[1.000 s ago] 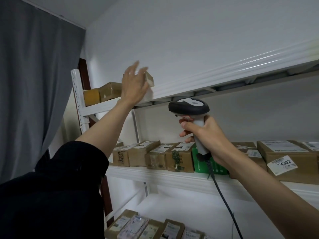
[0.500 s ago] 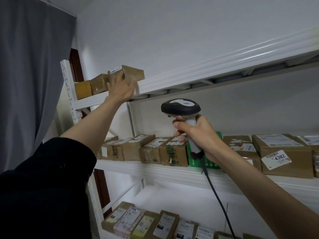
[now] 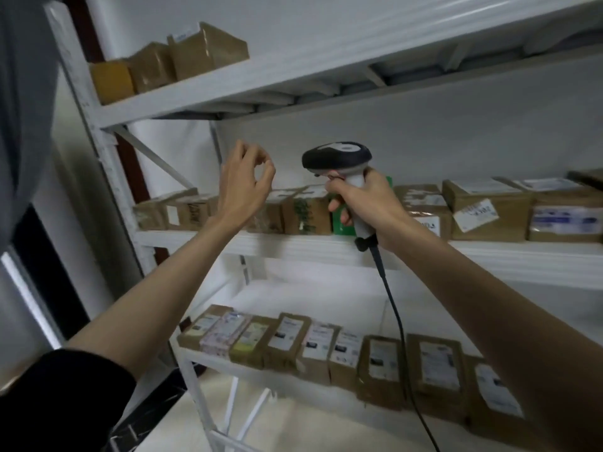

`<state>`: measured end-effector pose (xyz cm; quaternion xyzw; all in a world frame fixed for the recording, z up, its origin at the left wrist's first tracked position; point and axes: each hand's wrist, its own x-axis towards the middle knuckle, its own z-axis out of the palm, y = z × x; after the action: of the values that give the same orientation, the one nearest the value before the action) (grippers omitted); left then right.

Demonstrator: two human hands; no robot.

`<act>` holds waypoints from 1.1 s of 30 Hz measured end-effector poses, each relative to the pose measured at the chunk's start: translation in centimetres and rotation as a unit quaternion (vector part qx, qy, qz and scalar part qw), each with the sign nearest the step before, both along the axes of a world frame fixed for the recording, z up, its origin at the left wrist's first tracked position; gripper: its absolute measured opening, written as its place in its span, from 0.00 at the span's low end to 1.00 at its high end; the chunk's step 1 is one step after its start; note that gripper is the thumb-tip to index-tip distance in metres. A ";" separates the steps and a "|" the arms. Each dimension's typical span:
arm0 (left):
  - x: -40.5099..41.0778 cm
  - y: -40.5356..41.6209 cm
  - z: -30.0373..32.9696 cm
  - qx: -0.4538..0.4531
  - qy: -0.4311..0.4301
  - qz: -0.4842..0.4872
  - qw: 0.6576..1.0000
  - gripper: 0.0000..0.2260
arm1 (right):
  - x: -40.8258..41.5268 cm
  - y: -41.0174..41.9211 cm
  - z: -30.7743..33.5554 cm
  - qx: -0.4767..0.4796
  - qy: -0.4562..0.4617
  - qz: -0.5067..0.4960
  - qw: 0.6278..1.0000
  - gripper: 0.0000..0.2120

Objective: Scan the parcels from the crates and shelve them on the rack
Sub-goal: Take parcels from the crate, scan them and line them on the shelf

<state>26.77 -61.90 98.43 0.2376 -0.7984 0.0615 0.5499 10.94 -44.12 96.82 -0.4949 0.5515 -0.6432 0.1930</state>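
Observation:
A brown cardboard parcel (image 3: 208, 50) with a white label lies on the top shelf of the white rack (image 3: 293, 63), beside two other small boxes. My left hand (image 3: 243, 184) hangs in the air below that shelf, fingers loosely curled, holding nothing. My right hand (image 3: 365, 203) grips the handle of a black and white barcode scanner (image 3: 337, 156), whose dark cable (image 3: 396, 324) trails down to the lower right. The scanner sits in front of the middle shelf's parcels.
Brown parcels (image 3: 486, 210) line the middle shelf, with a green box (image 3: 339, 220) behind my right hand. Several labelled parcels (image 3: 326, 347) stand in a row on the lower shelf. A grey curtain (image 3: 23, 93) hangs at the left, next to the rack's upright (image 3: 98, 135).
My left hand has let go of the parcel on the top shelf and dropped to the middle shelf's height. The camera has tilted down; the scanner hand has stayed about where it was.

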 end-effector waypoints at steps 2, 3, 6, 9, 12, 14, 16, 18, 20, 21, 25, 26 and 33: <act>-0.3 1.4 -1.8 0.024 -0.020 -0.045 0.999 0.07 | 0.7 1.8 0.0 0.008 0.017 -0.015 1.000 0.06; -0.4 2.3 -2.6 0.037 -0.033 -0.064 0.997 0.07 | 1.1 2.8 -0.1 0.012 0.024 -0.024 0.999 0.06; -0.9 5.3 -5.5 0.050 -0.082 -0.118 0.988 0.05 | 2.1 6.4 -1.5 0.029 0.032 -0.070 0.997 0.06; -1.0 8.9 -9.5 0.081 -0.111 -0.184 0.973 0.04 | 3.3 10.5 -4.9 0.052 0.003 -0.114 0.992 0.05; -1.2 13.1 -14.3 0.128 -0.148 -0.228 0.954 0.05 | 4.1 15.5 -9.6 0.089 -0.041 -0.155 0.983 0.03; -1.7 16.4 -17.2 0.151 -0.175 -0.268 0.935 0.05 | 4.4 19.5 -12.8 0.110 -0.070 -0.184 0.974 0.05; -2.3 20.0 -19.9 0.168 -0.206 -0.312 0.912 0.05 | 4.6 23.7 -15.9 0.126 -0.100 -0.214 0.964 0.05; -3.2 23.8 -22.5 0.182 -0.250 -0.343 0.887 0.05 | 5.1 27.8 -18.8 0.133 -0.125 -0.246 0.952 0.02; -4.4 27.6 -24.7 0.193 -0.291 -0.366 0.862 0.06 | 5.6 31.8 -21.3 0.145 -0.133 -0.290 0.937 0.04; -5.0 29.3 -25.7 0.198 -0.310 -0.378 0.849 0.06 | 5.9 33.8 -22.4 0.154 -0.131 -0.313 0.928 0.04; -7.8 36.5 -28.8 0.198 -0.369 -0.433 0.798 0.06 | 6.3 41.5 -25.7 0.171 -0.163 -0.384 0.892 0.03; -8.4 38.3 -29.6 0.197 -0.377 -0.445 0.788 0.06 | 6.3 43.4 -26.3 0.173 -0.168 -0.401 0.884 0.03; -12.8 51.0 -34.9 0.202 -0.441 -0.518 0.705 0.07 | 5.5 55.5 -30.1 0.195 -0.222 -0.485 0.823 0.03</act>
<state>13.97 -10.93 63.50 -0.1621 -0.9406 -0.2977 0.0193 16.46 11.40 66.70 0.0409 0.7763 -0.6255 0.0658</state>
